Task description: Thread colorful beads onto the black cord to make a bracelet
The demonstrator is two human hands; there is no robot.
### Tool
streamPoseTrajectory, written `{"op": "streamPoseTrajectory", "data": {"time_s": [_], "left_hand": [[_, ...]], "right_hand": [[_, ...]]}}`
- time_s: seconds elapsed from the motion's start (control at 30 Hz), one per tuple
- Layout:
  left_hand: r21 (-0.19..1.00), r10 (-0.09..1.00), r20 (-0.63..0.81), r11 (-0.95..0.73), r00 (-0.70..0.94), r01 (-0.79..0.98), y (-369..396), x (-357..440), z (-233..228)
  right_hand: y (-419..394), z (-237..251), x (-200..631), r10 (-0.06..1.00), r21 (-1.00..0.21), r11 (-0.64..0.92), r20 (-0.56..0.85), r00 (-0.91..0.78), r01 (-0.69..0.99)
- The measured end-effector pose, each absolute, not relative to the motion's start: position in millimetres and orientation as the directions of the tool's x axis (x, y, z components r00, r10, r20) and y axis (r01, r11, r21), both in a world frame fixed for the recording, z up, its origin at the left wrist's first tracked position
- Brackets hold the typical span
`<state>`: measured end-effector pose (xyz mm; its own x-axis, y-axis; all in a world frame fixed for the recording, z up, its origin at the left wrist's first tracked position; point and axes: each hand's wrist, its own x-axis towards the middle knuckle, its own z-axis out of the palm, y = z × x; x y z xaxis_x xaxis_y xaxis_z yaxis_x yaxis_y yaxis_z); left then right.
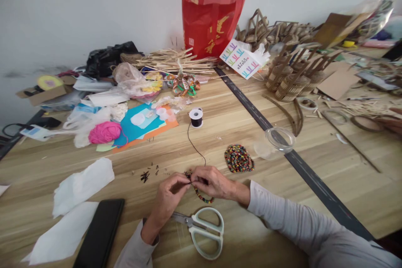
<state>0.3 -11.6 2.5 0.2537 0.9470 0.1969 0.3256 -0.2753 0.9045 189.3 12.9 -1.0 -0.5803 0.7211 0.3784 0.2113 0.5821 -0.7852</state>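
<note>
My left hand point(169, 196) and my right hand point(214, 181) meet fingertip to fingertip low in the middle of the head view. Both pinch a thin black cord, of which only a tiny dark bit shows between them. A string of small multicoloured beads point(204, 198) hangs beneath my right hand, partly hidden by it. From a white spool of black cord point(196, 118), a strand runs across the table to my right hand. White-handled scissors point(207, 231) lie just below, their blades partly behind my left wrist. Right of my hands sits a coiled heap of beaded strings point(239, 158).
Short black cord scraps point(145, 176), white paper point(83, 182) and a black phone-like slab point(100, 232) lie left. Farther back are pink yarn point(105, 132), coloured sheets, a red bag point(210, 21) and small woven baskets point(290, 81). Another person's hand point(392, 122) shows at right.
</note>
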Motion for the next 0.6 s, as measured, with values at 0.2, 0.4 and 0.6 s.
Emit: {"op": "streamPoseTrajectory", "data": {"time_s": [0.2,0.4,0.6], "left_hand": [[0.872,0.932,0.244,-0.331,0.267,0.36,-11.6,1.7,5.7],[0.863,0.929,0.247,-0.341,0.277,0.373,-11.8,3.1,6.6],[0.855,0.938,0.231,-0.323,0.259,0.405,-13.1,2.6,7.5]], "right_hand": [[13.1,-2.3,189.5,0.715,-0.777,0.587,0.367,-0.596,0.227],[13.0,-4.3,189.2,0.719,-0.778,0.583,0.36,-0.595,0.233],[12.6,-5.2,190.5,0.741,-0.806,0.548,0.345,-0.575,0.223]]}}
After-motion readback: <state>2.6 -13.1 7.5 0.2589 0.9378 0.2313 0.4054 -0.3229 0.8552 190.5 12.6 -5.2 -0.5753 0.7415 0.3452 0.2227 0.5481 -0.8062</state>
